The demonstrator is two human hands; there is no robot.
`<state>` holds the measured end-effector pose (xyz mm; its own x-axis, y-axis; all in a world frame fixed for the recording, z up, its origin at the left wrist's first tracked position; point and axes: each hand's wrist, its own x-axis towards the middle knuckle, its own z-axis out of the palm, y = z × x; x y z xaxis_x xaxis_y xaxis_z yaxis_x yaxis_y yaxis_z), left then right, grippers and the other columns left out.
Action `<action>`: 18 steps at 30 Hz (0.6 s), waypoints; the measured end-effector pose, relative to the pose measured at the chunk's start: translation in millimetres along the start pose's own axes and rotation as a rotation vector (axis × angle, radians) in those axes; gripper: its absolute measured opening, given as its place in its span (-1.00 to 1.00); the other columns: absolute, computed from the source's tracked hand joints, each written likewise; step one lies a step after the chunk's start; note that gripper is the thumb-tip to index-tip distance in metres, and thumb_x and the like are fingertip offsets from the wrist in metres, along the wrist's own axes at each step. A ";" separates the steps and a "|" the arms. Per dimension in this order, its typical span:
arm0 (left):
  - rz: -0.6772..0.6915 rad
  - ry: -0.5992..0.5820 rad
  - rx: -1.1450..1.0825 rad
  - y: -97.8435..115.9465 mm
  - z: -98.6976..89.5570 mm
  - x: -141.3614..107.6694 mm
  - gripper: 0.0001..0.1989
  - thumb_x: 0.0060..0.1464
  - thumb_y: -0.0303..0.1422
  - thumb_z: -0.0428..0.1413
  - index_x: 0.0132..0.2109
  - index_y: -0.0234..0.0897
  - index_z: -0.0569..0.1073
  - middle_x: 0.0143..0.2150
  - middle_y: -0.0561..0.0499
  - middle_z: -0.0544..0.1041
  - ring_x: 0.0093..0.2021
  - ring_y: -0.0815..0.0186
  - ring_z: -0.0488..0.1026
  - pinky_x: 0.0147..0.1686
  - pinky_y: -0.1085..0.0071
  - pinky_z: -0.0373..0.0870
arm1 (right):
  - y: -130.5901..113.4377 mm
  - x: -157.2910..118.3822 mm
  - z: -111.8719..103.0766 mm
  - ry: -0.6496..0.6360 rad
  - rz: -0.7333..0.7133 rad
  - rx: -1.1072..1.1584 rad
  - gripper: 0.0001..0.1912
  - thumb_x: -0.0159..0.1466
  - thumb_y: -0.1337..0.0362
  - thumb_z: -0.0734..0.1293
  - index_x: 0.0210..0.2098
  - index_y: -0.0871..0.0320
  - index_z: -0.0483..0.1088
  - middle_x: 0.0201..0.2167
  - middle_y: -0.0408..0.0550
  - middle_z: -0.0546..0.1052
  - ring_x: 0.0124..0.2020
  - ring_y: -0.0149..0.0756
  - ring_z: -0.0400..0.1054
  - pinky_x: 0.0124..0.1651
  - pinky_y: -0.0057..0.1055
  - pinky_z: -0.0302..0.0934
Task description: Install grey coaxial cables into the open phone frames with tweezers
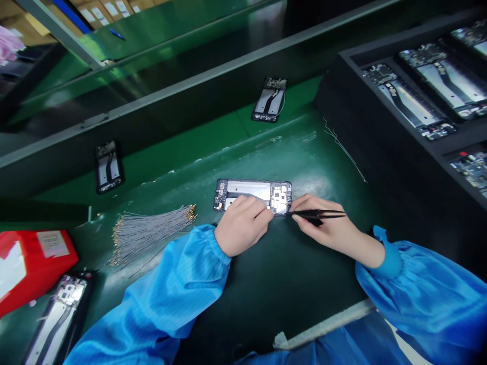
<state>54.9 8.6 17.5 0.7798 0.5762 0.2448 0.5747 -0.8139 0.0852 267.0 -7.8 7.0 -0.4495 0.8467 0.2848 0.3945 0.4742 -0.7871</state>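
An opened phone (262, 188) lies sideways on the green mat, its circuit board and silver battery bay facing up. My left hand (243, 223) rests over the phone's near edge with curled fingers, gripping it there. Its fingertips are partly hidden, so I cannot tell whether a thin cable is pinched too. In my right hand (323, 223) is a pair of black tweezers (319, 214), held at the phone's right end by the board. Left of my left hand spreads a bundle of thin grey cables (152, 230) with gold-coloured ends.
Two more opened phones, one (109, 167) at left and one (270, 100) with a loose cable, lie further back. A black tray (342, 86) of phones stands right. Loose wires (346, 149) lie near it. At left are a red box (38, 258) and another phone (57, 324).
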 end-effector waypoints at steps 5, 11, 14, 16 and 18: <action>-0.004 0.008 0.006 0.1 0.0 -0.7 -0.79 0.14 -0.43 -0.11 -0.37 -0.31 0.39 -0.44 0.00 0.37 -0.39 0.31 0.21 -0.38 0.37 0.13 | 0.6 2.2 1.1 -0.019 0.034 0.003 -0.94 0.16 0.39 0.23 -0.34 0.13 0.27 -0.36 -0.06 0.42 -0.32 -0.32 0.32 -0.28 -0.36 0.24; -0.034 0.002 -0.028 -1.8 3.7 -0.2 -0.81 0.14 -0.42 -0.10 -0.34 -0.31 0.39 -0.41 -0.01 0.37 -0.36 0.29 0.23 -0.35 0.36 0.18 | 0.6 9.5 -7.9 0.122 0.098 0.067 -0.85 0.20 0.34 0.23 -0.22 0.10 0.33 -0.30 -0.08 0.43 -0.27 -0.33 0.33 -0.21 -0.37 0.23; -0.076 -0.013 -0.093 -4.1 5.6 1.7 -0.81 0.15 -0.42 -0.12 -0.33 -0.32 0.37 -0.40 -0.02 0.36 -0.35 0.30 0.25 -0.34 0.38 0.22 | -0.7 18.3 -12.8 0.098 0.020 -0.119 -0.72 0.23 0.38 0.17 -0.07 0.06 0.30 -0.27 -0.06 0.43 -0.26 -0.34 0.32 -0.22 -0.38 0.21; -0.113 -0.021 -0.145 -5.8 6.4 3.8 -0.81 0.14 -0.44 -0.13 -0.33 -0.33 0.36 -0.39 -0.03 0.35 -0.34 0.31 0.25 -0.33 0.40 0.24 | 1.4 24.1 -13.1 -0.012 -0.042 -0.267 -0.71 0.23 0.36 0.17 -0.06 0.06 0.29 -0.18 -0.01 0.42 -0.13 -0.25 0.28 -0.16 -0.31 0.19; -0.146 -0.025 -0.178 -7.1 7.1 6.6 -0.82 0.14 -0.45 -0.13 -0.33 -0.34 0.35 -0.38 -0.03 0.34 -0.33 0.31 0.26 -0.31 0.41 0.26 | 5.1 27.9 -11.3 -0.122 -0.095 -0.376 -0.73 0.20 0.28 0.21 -0.09 0.09 0.30 -0.05 0.06 0.37 0.01 -0.13 0.18 -0.06 -0.20 0.14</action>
<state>57.7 18.7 11.7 0.6986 0.6888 0.1937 0.6307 -0.7206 0.2878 265.5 21.0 17.1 -0.5808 0.7707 0.2620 0.6020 0.6233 -0.4991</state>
